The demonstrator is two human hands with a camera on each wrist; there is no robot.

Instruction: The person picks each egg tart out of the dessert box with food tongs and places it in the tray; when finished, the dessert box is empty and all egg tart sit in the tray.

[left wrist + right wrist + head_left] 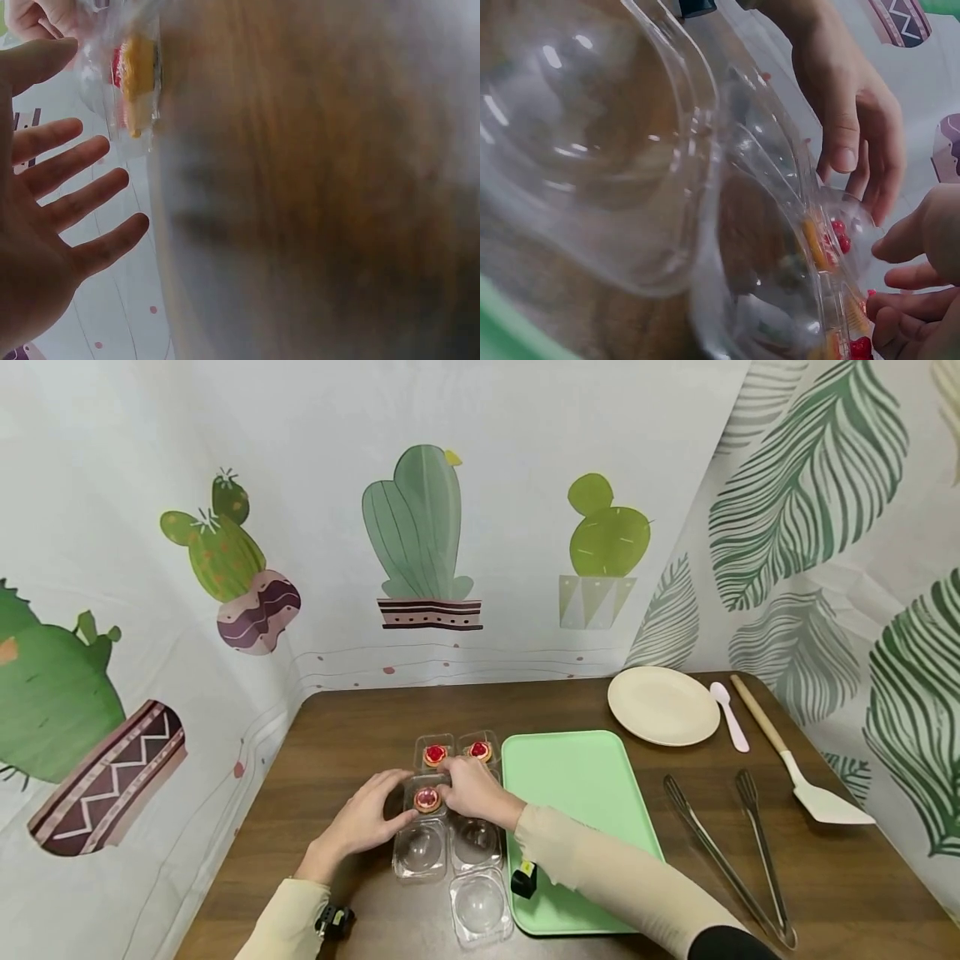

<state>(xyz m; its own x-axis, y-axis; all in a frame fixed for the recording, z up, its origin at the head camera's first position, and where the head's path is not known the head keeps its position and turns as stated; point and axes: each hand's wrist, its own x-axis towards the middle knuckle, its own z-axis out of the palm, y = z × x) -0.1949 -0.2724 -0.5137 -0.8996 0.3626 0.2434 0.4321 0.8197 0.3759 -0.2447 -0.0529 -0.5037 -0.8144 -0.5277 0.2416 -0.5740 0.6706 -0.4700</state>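
Boxing a tart, it appears: left hand spread wide beside its clear box, right hand opposite, grip impossible to tell. The next move likely calls for light, even pressure to secure the box.

Clamshell containers: clear plastic, glossy. Tray: smooth, matt plastic. Tongs toward right edge of desk: shiny metal. Turner handle, same edge: smooth wood. Desk: wood-grain surface, slight sheen.
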